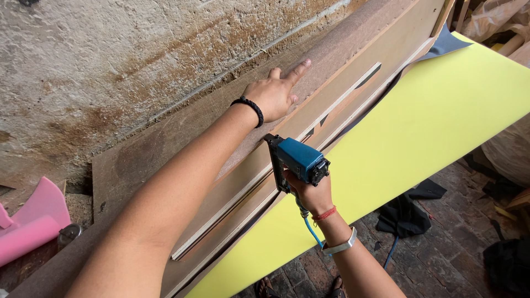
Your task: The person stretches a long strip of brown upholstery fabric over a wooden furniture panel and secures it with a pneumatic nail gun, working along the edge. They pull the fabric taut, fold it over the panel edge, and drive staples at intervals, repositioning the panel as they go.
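Blue pneumatic staple gun (298,161) held against a long brown wooden frame (353,83).

The right hand (313,193) is wrapped tight round the gun's grip, nose touching the thin plywood strip (232,207) near the frame's middle. The left hand (274,94), fingers spread, presses flat on the frame farther off. Bright yellow foam sheet (419,132) lies right of the frame.

A rough, stained plaster wall (110,60) stands behind. A pink foam piece (33,223) lies at the left, with a small round tin (69,234) just beside it. Dark cloth (406,215) lies on the brick floor (441,265).
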The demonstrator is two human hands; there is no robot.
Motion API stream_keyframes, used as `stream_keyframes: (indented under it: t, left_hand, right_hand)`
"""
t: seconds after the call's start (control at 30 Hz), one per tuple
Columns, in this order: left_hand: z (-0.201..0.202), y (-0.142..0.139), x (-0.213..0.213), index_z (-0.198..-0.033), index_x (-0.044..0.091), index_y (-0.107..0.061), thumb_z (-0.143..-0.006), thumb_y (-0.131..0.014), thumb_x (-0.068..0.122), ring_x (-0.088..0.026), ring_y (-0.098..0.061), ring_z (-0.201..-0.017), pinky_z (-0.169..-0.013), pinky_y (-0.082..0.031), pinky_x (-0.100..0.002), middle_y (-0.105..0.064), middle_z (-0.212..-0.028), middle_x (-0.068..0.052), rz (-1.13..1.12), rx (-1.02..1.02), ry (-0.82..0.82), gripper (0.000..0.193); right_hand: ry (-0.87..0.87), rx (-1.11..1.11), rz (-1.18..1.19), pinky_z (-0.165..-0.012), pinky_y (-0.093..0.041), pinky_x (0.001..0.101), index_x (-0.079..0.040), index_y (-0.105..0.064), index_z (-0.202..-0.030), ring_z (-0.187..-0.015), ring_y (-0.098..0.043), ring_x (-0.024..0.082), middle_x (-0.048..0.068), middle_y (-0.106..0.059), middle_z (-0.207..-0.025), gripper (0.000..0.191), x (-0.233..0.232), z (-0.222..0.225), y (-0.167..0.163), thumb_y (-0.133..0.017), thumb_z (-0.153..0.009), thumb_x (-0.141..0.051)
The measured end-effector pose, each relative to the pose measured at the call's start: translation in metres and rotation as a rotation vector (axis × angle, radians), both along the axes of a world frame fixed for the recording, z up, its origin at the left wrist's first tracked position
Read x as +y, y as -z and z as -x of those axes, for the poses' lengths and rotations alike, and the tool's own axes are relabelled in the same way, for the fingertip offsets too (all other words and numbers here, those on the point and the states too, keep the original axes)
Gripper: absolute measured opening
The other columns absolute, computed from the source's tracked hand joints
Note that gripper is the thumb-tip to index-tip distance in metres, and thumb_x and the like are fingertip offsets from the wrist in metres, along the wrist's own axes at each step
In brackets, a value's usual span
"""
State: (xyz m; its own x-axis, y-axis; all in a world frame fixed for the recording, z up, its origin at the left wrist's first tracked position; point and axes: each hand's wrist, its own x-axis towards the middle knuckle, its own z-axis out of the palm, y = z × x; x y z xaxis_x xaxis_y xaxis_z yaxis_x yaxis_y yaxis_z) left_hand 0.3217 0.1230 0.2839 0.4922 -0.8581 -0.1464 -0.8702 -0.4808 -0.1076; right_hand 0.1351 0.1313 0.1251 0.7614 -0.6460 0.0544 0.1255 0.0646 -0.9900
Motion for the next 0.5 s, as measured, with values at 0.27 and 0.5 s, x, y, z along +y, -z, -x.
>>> stream_keyframes:
  t: [0.27, 0.5]
  left_hand:
    - [-0.006, -0.005, 0.015, -0.162, 0.022, -0.007, -0.097, -0.061, 0.045, -0.049, -0.056, -0.124, -0.104, -0.047, -0.057, -0.039, -0.153, -0.027, 0.249, 0.111, 0.025, 0.087]
    - [-0.027, -0.005, 0.007, -0.152, 0.005, -0.04, -0.08, -0.071, 0.057, -0.038, -0.062, -0.127, -0.11, -0.048, -0.044, -0.063, -0.135, -0.026, 0.176, 0.223, -0.203, 0.094]
  right_hand:
    - [-0.053, 0.562, 0.301, -0.066, -0.055, 0.038, 0.001, -0.075, -0.098, -0.067, -0.071, 0.027, 0.015, -0.072, -0.075, 0.034, -0.101, 0.002, 0.102, -0.081, -0.08, -0.027]
    - [-0.009, 0.957, 0.802, -0.093, -0.055, 0.0421, -0.012, -0.068, -0.122, -0.108, -0.067, 0.032, 0.014, -0.068, -0.121, 0.047, -0.212, 0.02, 0.134, -0.078, -0.079, -0.029]
